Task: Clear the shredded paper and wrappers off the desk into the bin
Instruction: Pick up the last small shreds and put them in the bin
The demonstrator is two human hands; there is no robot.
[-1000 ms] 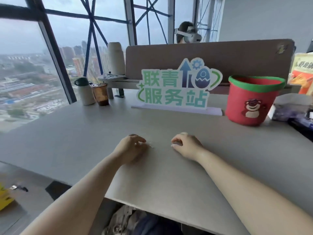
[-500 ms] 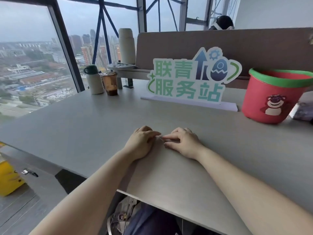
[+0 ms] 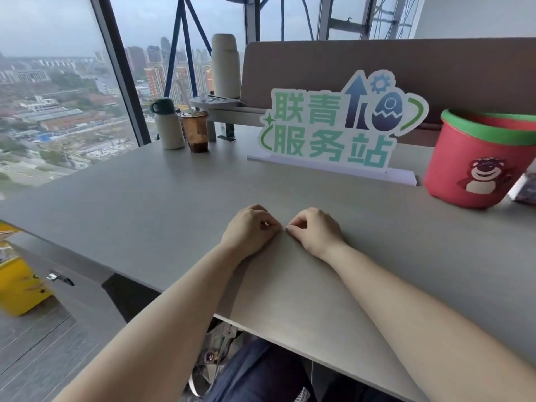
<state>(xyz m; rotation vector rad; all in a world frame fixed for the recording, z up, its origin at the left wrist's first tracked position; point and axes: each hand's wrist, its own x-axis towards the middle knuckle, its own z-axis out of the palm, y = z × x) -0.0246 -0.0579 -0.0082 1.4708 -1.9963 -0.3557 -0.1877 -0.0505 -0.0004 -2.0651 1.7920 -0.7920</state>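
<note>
My left hand [image 3: 249, 230] and my right hand [image 3: 314, 230] rest side by side on the grey desk [image 3: 145, 198], near its middle. Both have their fingers curled in, and the fingertips meet between them. A tiny pale speck shows at that meeting point; I cannot tell whether either hand holds it. No other shredded paper or wrappers show on the desk. The bin [image 3: 452, 169], red with a green rim and a bear picture, stands at the back right, well beyond my right hand.
A green-lettered sign [image 3: 333, 126] stands at the back centre before a brown partition [image 3: 319, 62]. A small flask [image 3: 168, 126] and an iced coffee cup [image 3: 195, 130] sit back left by the window. A yellow box [image 3: 20, 282] is on the floor, left.
My hands have slid toward each other until the fingertips touch, and their fingers have curled tighter. The camera has turned left, so the bin now sits nearer the right edge.
</note>
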